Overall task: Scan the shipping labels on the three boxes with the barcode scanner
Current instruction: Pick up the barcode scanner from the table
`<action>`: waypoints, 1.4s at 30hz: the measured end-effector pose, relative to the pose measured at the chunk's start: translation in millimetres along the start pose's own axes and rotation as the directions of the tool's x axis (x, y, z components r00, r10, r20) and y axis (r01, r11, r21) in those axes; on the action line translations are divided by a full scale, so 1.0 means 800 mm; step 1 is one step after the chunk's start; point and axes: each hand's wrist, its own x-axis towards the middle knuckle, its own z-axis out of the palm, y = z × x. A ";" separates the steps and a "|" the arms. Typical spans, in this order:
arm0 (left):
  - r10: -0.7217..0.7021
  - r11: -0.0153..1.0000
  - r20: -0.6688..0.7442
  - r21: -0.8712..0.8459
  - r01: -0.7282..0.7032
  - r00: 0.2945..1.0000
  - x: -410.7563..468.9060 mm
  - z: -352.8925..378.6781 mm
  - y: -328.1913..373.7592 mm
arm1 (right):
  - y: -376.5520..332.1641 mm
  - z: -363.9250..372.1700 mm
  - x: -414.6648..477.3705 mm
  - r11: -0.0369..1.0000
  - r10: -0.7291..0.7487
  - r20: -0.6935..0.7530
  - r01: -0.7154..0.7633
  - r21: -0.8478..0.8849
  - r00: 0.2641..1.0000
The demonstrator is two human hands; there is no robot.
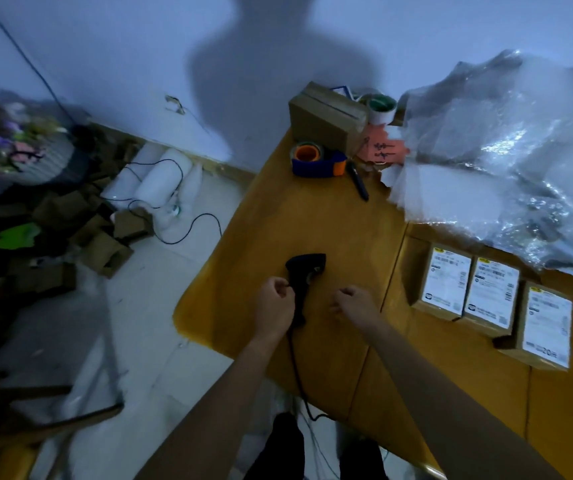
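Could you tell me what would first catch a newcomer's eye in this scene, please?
Probably the black barcode scanner lying mid-table between the left hand and right hand. Next, three labelled boxes in a row at right, under crumpled bubble wrap.

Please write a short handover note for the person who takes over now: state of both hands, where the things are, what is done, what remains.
Left hand: loosely curled, touching the barcode scanner handle, no grip yet.
Right hand: curled and empty, just right of the scanner.
Scanner lies on the yellow table, cable trailing off the near edge.
Three boxes sit in a row to the right, labels facing up.
Done: apparently nothing scanned.
Left: pick up scanner, scan all three labels.
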 end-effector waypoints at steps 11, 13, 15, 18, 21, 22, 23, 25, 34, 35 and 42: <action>-0.071 0.997 0.240 0.017 0.069 0.968 0.005 -0.010 -0.032 | -0.023 0.065 -0.006 0.994 0.104 0.078 -0.103 -0.023 0.991; -0.054 0.998 0.265 0.040 0.045 0.963 0.006 -0.008 -0.031 | -0.021 0.062 -0.010 0.996 0.091 0.078 -0.090 -0.009 0.993; -0.038 0.999 0.291 0.046 0.025 0.956 0.005 -0.002 -0.030 | -0.015 0.055 -0.015 0.997 0.076 0.079 -0.078 0.020 0.994; -0.036 0.999 0.323 0.003 0.037 0.946 -0.005 0.005 -0.026 | -0.004 0.044 -0.024 0.994 0.070 0.071 -0.075 0.076 0.995; -0.030 0.994 0.329 -0.086 0.062 0.944 -0.021 0.014 -0.017 | 0.003 0.029 -0.046 0.976 0.066 0.084 -0.082 0.204 0.994; -0.024 0.990 0.332 -0.122 0.068 0.943 -0.027 0.019 -0.011 | 0.006 0.021 -0.054 0.970 0.055 0.081 -0.073 0.231 0.995; -0.019 0.985 0.331 -0.155 0.074 0.943 -0.031 0.023 -0.006 | 0.008 0.015 -0.062 0.965 0.042 0.081 -0.061 0.255 0.996; -0.008 0.974 0.340 -0.211 0.085 0.940 -0.043 0.030 0.009 | 0.010 0.003 -0.078 0.951 0.008 0.060 -0.027 0.309 0.998; -0.048 0.909 0.492 -0.339 0.242 0.869 -0.094 0.063 0.078 | 0.033 -0.049 -0.126 0.927 -0.197 0.015 0.182 0.328 0.980; -0.041 0.911 0.491 -0.340 0.234 0.870 -0.102 0.066 0.085 | 0.036 -0.056 -0.131 0.933 -0.220 -0.005 0.212 0.292 0.975; 0.041 0.917 0.485 -0.366 0.160 0.873 -0.137 0.080 0.098 | 0.059 -0.112 -0.158 0.959 -0.260 -0.067 0.266 0.096 0.963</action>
